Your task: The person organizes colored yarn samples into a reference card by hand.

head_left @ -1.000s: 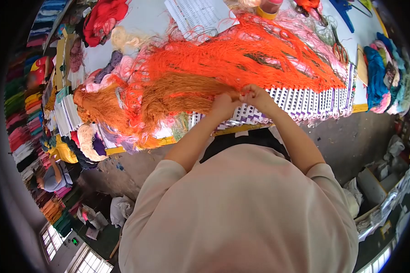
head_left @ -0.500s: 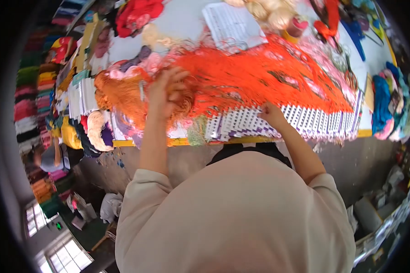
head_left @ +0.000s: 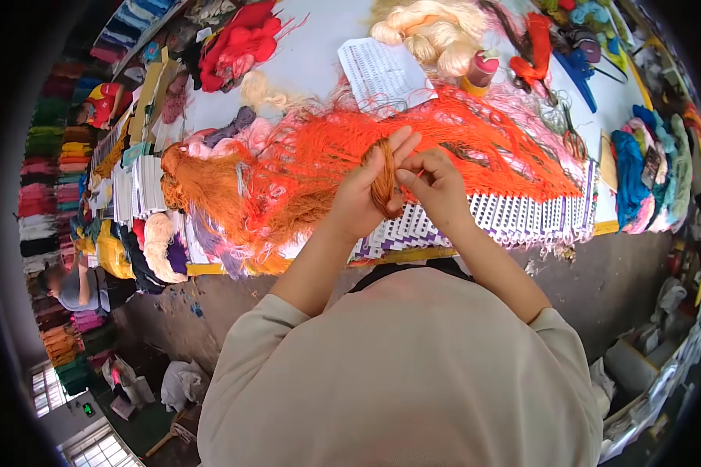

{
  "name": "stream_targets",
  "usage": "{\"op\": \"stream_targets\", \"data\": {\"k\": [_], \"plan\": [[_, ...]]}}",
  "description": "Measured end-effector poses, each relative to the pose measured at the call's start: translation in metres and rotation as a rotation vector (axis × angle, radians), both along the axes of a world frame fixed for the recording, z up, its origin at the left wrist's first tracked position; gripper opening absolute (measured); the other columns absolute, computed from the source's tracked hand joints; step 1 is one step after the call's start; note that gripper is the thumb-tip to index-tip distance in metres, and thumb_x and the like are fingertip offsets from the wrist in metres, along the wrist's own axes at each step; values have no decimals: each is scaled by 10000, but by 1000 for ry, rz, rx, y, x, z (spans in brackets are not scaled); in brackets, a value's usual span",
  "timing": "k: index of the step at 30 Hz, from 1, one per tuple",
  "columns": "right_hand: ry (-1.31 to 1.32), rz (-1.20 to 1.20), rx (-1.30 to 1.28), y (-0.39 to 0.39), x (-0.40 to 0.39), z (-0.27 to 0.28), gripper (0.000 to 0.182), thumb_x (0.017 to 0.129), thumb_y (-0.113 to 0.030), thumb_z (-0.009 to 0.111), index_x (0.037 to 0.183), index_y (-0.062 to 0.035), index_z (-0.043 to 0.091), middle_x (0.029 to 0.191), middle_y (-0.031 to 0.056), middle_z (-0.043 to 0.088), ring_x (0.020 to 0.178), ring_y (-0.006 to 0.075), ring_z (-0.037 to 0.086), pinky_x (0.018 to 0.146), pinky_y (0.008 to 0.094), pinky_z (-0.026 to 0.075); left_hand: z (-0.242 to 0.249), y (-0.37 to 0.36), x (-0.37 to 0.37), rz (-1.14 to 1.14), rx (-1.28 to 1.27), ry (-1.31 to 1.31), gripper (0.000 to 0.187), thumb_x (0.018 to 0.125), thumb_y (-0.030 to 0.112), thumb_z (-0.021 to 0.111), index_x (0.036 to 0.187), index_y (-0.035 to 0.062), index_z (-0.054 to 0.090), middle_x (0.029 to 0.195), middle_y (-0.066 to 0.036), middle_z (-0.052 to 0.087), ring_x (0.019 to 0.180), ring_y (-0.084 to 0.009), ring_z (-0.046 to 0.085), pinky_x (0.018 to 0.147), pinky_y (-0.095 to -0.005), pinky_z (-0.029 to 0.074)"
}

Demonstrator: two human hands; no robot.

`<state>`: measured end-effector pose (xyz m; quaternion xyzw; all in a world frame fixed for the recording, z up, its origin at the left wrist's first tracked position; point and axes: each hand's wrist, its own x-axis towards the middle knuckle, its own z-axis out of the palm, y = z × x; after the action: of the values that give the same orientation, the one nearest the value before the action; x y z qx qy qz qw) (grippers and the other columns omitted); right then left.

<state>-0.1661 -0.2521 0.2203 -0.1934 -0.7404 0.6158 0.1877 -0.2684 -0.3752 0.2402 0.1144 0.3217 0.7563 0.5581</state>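
My left hand [head_left: 356, 196] is raised over the table with a small skein of brown-orange thread [head_left: 383, 180] looped in it, the thumb along one side and some fingers stretched out. Close beside it, my right hand [head_left: 442, 189] is closed in a pinch at the skein's right edge; the strands between its fingertips are too fine to make out. Beneath both hands spreads a mass of bright orange-red thread [head_left: 506, 152]. Its lower edge meets a row of white cards with dark spots and purple edges [head_left: 522, 216]. More brown-orange thread [head_left: 210, 183] lies to the left.
A printed sheet [head_left: 385, 74] lies behind the thread, near cream skeins [head_left: 444, 35] and a thread cone [head_left: 481, 71]. Scissors [head_left: 572, 140] rest at the right. Red yarn [head_left: 237, 47] sits at the back left. Another person [head_left: 82, 288] is at the far left.
My left hand has moved right from the brown-orange pile and now holds a small skein. My right hand has risen from the cards and moved left to meet it.
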Motion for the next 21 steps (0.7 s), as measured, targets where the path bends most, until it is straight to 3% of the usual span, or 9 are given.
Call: {"op": "stream_targets", "data": {"k": [3,5,6,8,10,13,17,19,21], "plan": [[-7,8,-123,4,4,-4,60,865,-76,693,913,-51,667,856,-30,486,651,45,410,598,215,361,-4,2,3,-22,24,35,575,1038,448,313,1521,145,237,1576,-53,259,994,-72,533,560,-190,413],[-6,-21,-181,9,8,-2,96,883,-89,678,967,-54,648,878,-28,507,649,43,416,591,218,370,-3,4,5,-28,33,38,575,1039,446,304,1522,143,229,1577,-55,256,1038,-83,535,560,-189,411],[-5,-22,-183,13,10,-4,96,883,-89,678,967,-54,648,878,-28,507,649,43,416,591,218,370,-1,4,5,-4,35,-3,581,1039,452,296,1524,142,221,1582,-61,245,1142,-116,508,561,-184,405],[4,-189,-182,21,13,-13,164,899,-92,661,1053,-61,615,897,-21,530,646,45,429,577,222,386,3,7,6,19,35,-43,587,1038,459,288,1525,141,212,1587,-66,233,1246,-148,480,563,-180,400],[-7,-193,-255,23,17,-14,213,914,-130,652,1107,-66,588,920,-13,557,648,47,444,563,227,399,7,11,9,42,96,-93,604,1029,463,339,1521,129,233,1594,-63,214,1397,-195,334,568,-196,415],[-227,-13,-597,18,24,0,190,923,-208,650,1046,-69,610,927,-10,578,686,49,486,588,226,411,6,17,16,58,102,-86,620,1021,475,354,1516,118,243,1593,-78,213,1438,-210,272,571,-191,411],[-195,49,-665,21,27,-15,114,916,-154,650,974,-61,620,809,-32,570,680,51,468,606,230,401,3,25,20,49,53,-7,629,1023,491,310,1517,112,221,1593,-75,216,1429,-231,302,556,-158,384],[-4,1,-613,36,34,-30,75,912,-140,653,939,-80,617,818,-37,567,673,46,460,584,225,383,2,19,13,10,-35,6,633,1010,476,395,1488,77,284,1554,-124,292,1385,-233,370,566,-172,404],[112,-115,-567,70,46,-35,57,932,-147,625,930,-93,609,898,2,611,765,86,523,706,246,421,-5,5,-8,-18,-206,-49,558,1005,402,464,1410,24,390,1410,-162,484,1173,-227,573,489,-144,369]]}}
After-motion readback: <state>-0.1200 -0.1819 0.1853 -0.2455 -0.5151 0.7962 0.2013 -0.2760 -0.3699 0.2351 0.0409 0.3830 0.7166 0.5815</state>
